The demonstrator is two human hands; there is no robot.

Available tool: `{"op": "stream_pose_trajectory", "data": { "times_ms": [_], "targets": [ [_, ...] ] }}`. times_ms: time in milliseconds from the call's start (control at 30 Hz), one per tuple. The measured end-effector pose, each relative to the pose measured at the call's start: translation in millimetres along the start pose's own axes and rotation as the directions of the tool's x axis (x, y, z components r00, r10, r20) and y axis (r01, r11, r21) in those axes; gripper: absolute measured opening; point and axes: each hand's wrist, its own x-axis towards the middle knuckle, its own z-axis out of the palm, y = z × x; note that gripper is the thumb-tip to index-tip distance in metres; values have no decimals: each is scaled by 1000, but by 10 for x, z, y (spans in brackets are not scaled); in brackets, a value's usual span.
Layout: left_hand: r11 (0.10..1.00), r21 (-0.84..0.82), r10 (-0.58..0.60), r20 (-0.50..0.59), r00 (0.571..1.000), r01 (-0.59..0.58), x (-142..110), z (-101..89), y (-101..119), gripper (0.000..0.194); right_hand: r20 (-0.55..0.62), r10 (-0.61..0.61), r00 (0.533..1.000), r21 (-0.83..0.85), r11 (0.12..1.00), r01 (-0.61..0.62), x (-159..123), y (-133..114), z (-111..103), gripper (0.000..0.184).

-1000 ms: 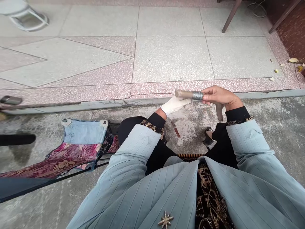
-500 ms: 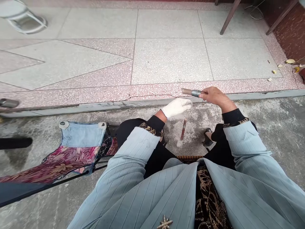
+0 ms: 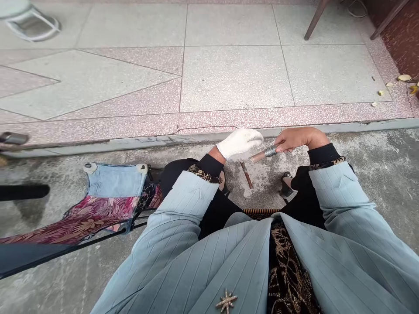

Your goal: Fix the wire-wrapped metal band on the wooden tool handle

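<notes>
My right hand (image 3: 303, 138) is bare and grips a brown rod wound with silver wire (image 3: 266, 152) near its middle, the tip slanting down and left. My left hand (image 3: 239, 143) wears a white knit glove and is curled, holding nothing, a little left of the rod's tip without touching it. Below both hands, a thin reddish-brown stick (image 3: 246, 174) lies on the rough concrete (image 3: 262, 192). Both forearms are covered by pale blue pinstriped sleeves (image 3: 337, 187).
A folding chair with denim and floral fabric (image 3: 108, 192) stands at my left. Behind my hands runs a low terrazzo step edge (image 3: 196, 136). A dark sandal (image 3: 286, 185) shows below my right hand. Wooden legs (image 3: 316, 19) stand at the top right, with dry leaves (image 3: 404, 77) nearby.
My right hand has dropped lower, and the rod now slants down toward the stick instead of lying level. My gloved left hand has risen slightly.
</notes>
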Motion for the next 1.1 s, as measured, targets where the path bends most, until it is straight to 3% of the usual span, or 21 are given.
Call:
{"op": "stream_pose_trajectory", "data": {
  "times_ms": [200, 333, 433, 533, 633, 733, 833, 967, 1100],
  "targets": [
    [965, -253, -73, -39, 997, 61, 13, -58, -22, 28, -17, -203, 979, 154, 967, 203, -164, 9, -43, 55],
    [910, -410, -60, 11, 998, 60, 75, 71, -46, 27, -79, -266, 961, 237, 931, 277, -311, -63, -33, 62],
    [806, -576, -128, 52, 990, 134, 101, 172, -16, 25, -315, -290, 904, 325, 862, 390, -362, -140, 4, 60],
    [759, -643, -78, 71, 994, 106, 82, 170, 69, 26, -602, -187, 777, 378, 789, 483, -304, -155, 26, 54],
    [803, -587, -83, 72, 994, 109, 57, 126, 122, 26, -699, -5, 715, 378, 846, 376, -166, -98, 15, 42],
    [888, -445, -87, 90, 992, 118, 62, 130, 87, 31, -689, 129, 713, 330, 932, 151, -37, -26, -13, 28],
    [948, -310, -48, 62, 997, 65, 79, 165, 25, 36, -661, 189, 726, 185, 979, -87, 29, -7, -37, 26],
    [995, -70, -67, 81, 994, 73, 78, 157, 30, 38, -576, 225, 786, -64, 946, -318, 51, -62, -44, 29],
    [988, 138, -82, 118, 990, 66, 67, 114, 73, 35, -385, 256, 887, -146, 932, -332, 63, -75, -29, 26]
  ]
}}
